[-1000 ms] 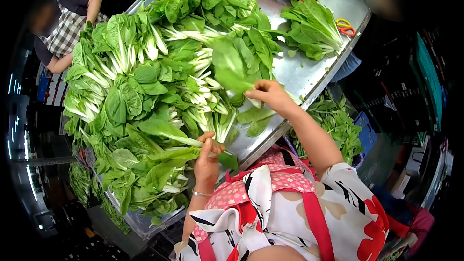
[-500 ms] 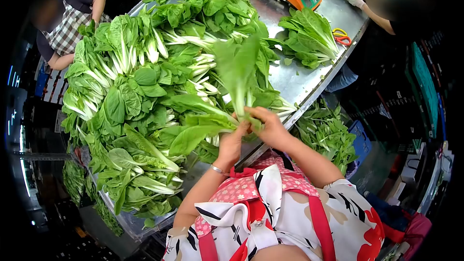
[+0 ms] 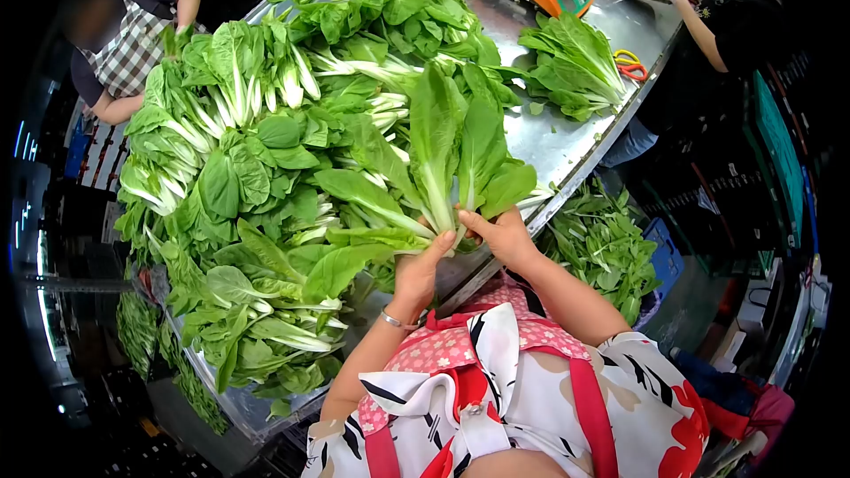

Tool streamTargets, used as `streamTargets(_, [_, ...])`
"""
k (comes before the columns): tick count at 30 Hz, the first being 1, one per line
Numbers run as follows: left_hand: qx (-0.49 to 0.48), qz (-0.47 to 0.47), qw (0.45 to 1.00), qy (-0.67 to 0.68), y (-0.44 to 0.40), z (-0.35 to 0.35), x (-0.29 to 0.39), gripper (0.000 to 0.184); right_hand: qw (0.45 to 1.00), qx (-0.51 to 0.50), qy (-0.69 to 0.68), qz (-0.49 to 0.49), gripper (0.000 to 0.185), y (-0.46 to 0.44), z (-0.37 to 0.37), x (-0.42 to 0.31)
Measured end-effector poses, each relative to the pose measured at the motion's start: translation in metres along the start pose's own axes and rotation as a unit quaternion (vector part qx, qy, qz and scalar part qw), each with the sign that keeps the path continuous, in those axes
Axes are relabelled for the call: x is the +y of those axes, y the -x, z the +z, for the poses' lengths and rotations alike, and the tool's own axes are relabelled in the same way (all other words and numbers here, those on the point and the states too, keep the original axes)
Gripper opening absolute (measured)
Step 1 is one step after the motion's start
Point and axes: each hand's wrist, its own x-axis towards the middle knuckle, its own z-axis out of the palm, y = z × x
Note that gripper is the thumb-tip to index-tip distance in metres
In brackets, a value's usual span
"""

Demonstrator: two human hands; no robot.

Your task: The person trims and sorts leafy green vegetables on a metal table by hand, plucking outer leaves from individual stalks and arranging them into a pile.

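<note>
"By the near edge of the metal table (image 3: pixel 560 143), what's being held?"
"One leafy bunch (image 3: pixel 436 146); left hand (image 3: pixel 420 274) and right hand (image 3: pixel 505 239) both grasp its pale stems (image 3: pixel 436 211); it fans out before the green heap (image 3: pixel 221 179)."

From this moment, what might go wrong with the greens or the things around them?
The bunch of greens fans out between the left hand and right hand, so an outer leaf might slip loose. A dropped leaf could get lost in the similar pile. The scissors lie near the table's edge; a bump might knock them off.
</note>
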Motion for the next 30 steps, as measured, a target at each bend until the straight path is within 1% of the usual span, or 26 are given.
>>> streamTargets(1, [0.003,0.000,1.000,0.000,0.001,-0.002,-0.001,0.042,1.000,-0.002,0.000,0.001,0.024,0.003,0.003,0.000])
streamTargets(3, [0.036,0.015,0.996,-0.078,-0.002,-0.008,-0.006,0.040,0.986,0.040,0.060,-0.152,0.024,0.007,0.013,-0.002])
streamTargets(4, [0.069,0.029,0.994,-0.078,-0.002,-0.006,-0.010,0.038,0.972,0.074,0.095,-0.200,0.025,0.009,0.018,-0.006])
streamTargets(8, [0.059,0.040,0.996,-0.054,-0.004,0.003,-0.009,0.033,0.972,0.047,0.142,-0.184,0.026,0.003,0.013,-0.006])
streamTargets(10, [0.105,0.046,0.985,-0.130,-0.005,0.000,-0.020,0.027,0.976,0.029,0.212,-0.047,0.028,-0.006,0.006,0.006])
streamTargets(11, [0.106,0.044,0.985,-0.131,-0.004,0.001,-0.022,0.027,0.976,0.028,0.211,-0.045,0.028,-0.007,0.005,0.009])
streamTargets(13, [0.127,0.011,0.984,-0.123,-0.005,0.003,-0.024,0.022,0.970,0.027,0.193,-0.142,0.028,-0.008,0.004,0.012])
streamTargets(14, [0.126,0.010,0.984,-0.126,-0.004,0.004,-0.024,0.022,0.978,0.029,0.181,-0.096,0.026,-0.007,0.004,0.009])
streamTargets(18, [0.104,0.024,0.985,-0.132,-0.007,0.003,-0.024,0.018,0.983,0.034,0.154,-0.092,0.024,-0.008,0.002,0.006])
streamTargets(20, [0.103,0.025,0.987,-0.123,-0.010,0.004,-0.023,0.017,0.993,0.023,0.114,-0.030,0.024,-0.007,0.001,0.001])
streamTargets(21, [0.100,0.016,0.993,-0.068,-0.010,0.007,-0.022,0.017,0.993,0.021,0.113,-0.030,0.024,-0.008,0.001,0.004])
streamTargets(22, [0.096,0.007,0.995,-0.013,-0.011,0.009,-0.021,0.017,0.988,0.040,0.139,-0.056,0.024,-0.011,-0.001,0.009])
streamTargets(23, [0.098,0.008,0.995,-0.013,-0.011,0.009,-0.023,0.017,0.981,0.058,0.165,-0.081,0.024,-0.012,-0.001,0.012])
streamTargets(25, [0.110,-0.015,0.993,0.031,-0.012,0.007,-0.028,0.017,0.985,0.055,0.150,-0.067,0.024,-0.012,-0.001,0.012])
streamTargets(27, [0.114,-0.017,0.993,0.033,-0.012,0.006,-0.029,0.018,0.988,0.053,0.135,-0.052,0.024,-0.011,-0.001,0.011])
streamTargets(29, [0.118,-0.019,0.992,0.036,-0.012,0.006,-0.029,0.018,0.984,0.050,0.148,-0.084,0.025,-0.011,0.000,0.010])
streamTargets(30, [0.105,-0.015,0.994,0.009,-0.011,0.006,-0.028,0.019,0.984,0.049,0.148,-0.085,0.025,-0.012,0.000,0.012])
